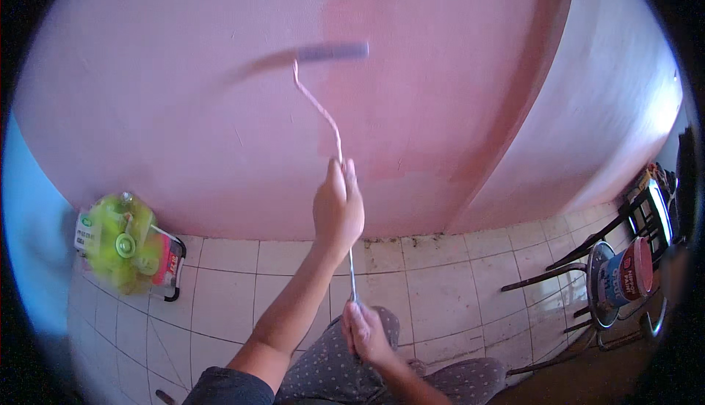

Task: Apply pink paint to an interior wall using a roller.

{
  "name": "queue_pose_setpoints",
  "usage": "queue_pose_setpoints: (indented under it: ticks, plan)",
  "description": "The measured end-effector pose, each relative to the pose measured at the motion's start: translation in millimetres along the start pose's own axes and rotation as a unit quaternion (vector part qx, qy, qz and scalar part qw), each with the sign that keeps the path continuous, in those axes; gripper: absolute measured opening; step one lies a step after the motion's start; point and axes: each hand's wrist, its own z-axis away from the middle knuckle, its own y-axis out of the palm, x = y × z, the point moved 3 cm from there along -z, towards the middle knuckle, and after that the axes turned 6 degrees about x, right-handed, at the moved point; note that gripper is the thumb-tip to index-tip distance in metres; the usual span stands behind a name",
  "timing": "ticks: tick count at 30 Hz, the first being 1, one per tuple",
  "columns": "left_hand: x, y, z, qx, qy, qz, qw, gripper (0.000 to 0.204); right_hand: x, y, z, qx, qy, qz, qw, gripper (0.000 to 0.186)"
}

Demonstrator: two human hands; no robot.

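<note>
A paint roller (pixel 334 52), slightly blurred, is up in front of the pink wall (pixel 220 126), its bent, paint-smeared frame running down to a thin pole. High on that pole my left hand (pixel 341 210) is closed, just under the bent frame. Lower down, near my knees, my right hand (pixel 365 333) grips the pole's bottom part. The roller's left end is joined by a shadow on the wall; whether its sleeve touches the surface I cannot tell. A darker pink painted patch (pixel 411 74) covers the wall to the roller's right.
Tiled floor (pixel 228 280) meets the wall. At the left, a bulging yellow-green bag (pixel 121 247) sits against a dark-framed item. On the right, a paint bucket (pixel 624 276) rests on a round-seated metal chair (pixel 598 287). Beside it stands a dark chair (pixel 646 218).
</note>
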Motion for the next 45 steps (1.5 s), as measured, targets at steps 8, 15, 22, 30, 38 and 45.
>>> queue_pose_setpoints:
  ticks: [8,15,22,30,38,45]
  plan:
    - [90.1,47.2,85.0,0.072,-0.098,0.009,0.992,0.032,-89.1,-14.5,48.4,-0.044,0.122,0.003,0.992,0.045]
    - [115.7,71.0,97.4,0.096,-0.172,0.035,0.98,0.033,-110.4,-28.3,55.0,-0.16,-0.02,0.257,0.953,0.037]
    - [113.1,73.1,65.1,0.073,-0.126,0.036,0.989,0.034,-80.2,-20.0,45.9,-0.084,0.126,0.164,0.975,0.042]
    - [62.0,53.0,19.2,0.032,-0.086,0.099,0.991,0.034,-93.5,-44.7,24.1,-0.091,0.083,0.211,0.97,0.038]
    - [131.3,90.6,83.6,0.066,-0.108,0.046,0.991,0.04,-104.1,-33.6,53.1,-0.078,0.185,0.032,0.979,0.043]
    - [72.2,67.9,31.5,0.04,-0.098,0.119,0.987,0.036,-78.4,-31.9,30.0,-0.086,0.05,0.138,0.985,0.045]
